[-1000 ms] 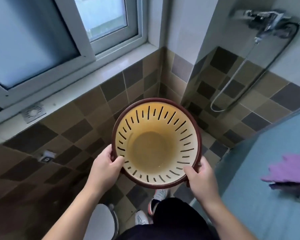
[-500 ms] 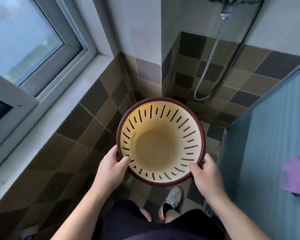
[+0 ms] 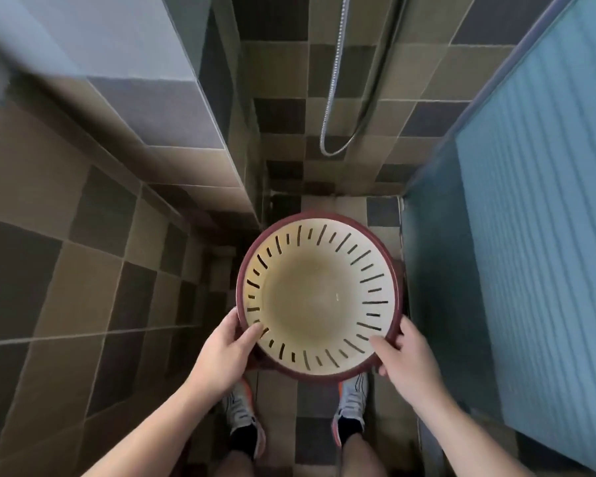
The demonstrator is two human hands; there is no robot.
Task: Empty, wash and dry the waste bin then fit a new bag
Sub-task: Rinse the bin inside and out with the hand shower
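Now we hold the waste bin level over the tiled floor, above our shoes, mouth up and nothing lying in it. Our left hand and right hand each clamp the dark red rim, thumbs inside the slotted cream wall. The shower hose hangs ahead; washing seems next, so we should set the bin down beneath it and rinse gently, since the slots will leak spray.
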